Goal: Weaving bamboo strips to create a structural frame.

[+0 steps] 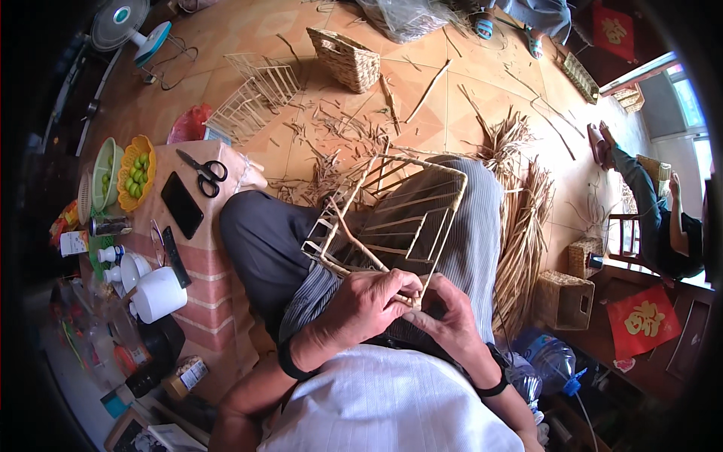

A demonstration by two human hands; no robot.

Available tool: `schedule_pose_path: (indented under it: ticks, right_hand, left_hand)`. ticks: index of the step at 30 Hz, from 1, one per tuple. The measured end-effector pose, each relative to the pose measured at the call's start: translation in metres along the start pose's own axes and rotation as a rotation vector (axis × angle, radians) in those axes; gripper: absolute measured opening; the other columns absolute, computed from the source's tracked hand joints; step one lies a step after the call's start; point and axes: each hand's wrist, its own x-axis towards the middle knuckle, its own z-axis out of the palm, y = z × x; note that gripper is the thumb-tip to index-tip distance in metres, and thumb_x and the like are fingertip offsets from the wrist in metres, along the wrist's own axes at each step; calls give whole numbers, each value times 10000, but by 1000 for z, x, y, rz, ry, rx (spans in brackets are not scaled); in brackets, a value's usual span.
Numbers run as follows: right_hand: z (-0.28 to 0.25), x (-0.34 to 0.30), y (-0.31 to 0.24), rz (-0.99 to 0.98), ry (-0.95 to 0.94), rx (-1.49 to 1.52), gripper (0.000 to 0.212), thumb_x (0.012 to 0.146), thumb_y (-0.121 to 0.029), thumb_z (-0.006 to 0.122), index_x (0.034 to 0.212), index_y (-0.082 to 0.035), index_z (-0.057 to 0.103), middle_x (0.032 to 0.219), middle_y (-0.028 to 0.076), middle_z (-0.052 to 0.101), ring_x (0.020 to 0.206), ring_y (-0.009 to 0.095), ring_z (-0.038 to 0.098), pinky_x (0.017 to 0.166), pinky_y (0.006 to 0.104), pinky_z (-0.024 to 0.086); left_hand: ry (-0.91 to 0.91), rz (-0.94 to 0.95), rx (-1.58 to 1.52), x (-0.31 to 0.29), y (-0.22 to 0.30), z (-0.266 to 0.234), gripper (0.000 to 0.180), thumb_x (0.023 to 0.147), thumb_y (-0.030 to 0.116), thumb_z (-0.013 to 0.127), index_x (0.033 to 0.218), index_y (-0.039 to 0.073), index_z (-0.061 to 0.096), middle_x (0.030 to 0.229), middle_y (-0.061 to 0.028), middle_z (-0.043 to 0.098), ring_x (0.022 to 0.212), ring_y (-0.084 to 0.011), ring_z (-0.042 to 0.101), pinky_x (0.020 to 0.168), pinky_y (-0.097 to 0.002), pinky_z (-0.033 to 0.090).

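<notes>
A white wire basket frame (407, 211) lies tilted across my lap. A pale reed strip (354, 239) runs from its left side down toward my hands. My left hand (369, 301) is closed on the strip at the frame's near edge. My right hand (446, 315) pinches the same near edge just beside it, fingers touching the wire and the strip's end. Both wrists wear dark bands.
A low table (215, 260) at my left carries scissors (205, 173), a black phone (181, 204), bowls of green fruit (135, 173) and bottles. Reed bundles (527, 226), scraps, another wire frame (256, 94) and woven baskets (346, 59) cover the tiled floor. Another person sits at right (655, 218).
</notes>
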Motion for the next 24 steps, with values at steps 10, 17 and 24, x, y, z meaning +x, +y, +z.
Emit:
schedule_pose_path:
  ticks: [10, 17, 24]
  right_hand:
    - [-11, 2, 5, -142, -120, -144, 196, 896, -48, 804, 1034, -9, 670, 937, 104, 594, 903, 288, 592, 813, 398, 513]
    - [-41, -8, -33, 81, -287, -243, 115, 958, -38, 765, 1003, -2, 665, 876, 140, 651, 766, 346, 642, 693, 438, 529]
    - [-56, 42, -60, -407, -175, -515, 153, 929, -101, 806, 986, -25, 686, 890, 125, 674, 797, 341, 657, 684, 432, 546]
  left_hand:
    - [19, 114, 57, -3, -5, -3, 267, 872, 142, 897, 1012, 54, 687, 950, -78, 747, 809, -290, 748, 729, -386, 601]
    - [-34, 100, 113, -4, -8, -6, 235, 873, 129, 882, 976, 45, 688, 916, -94, 737, 864, -322, 758, 765, -419, 602]
    - [-89, 91, 115, -8, -5, -5, 338, 845, 98, 898, 1073, 44, 655, 1069, -112, 744, 853, -319, 763, 793, -417, 616]
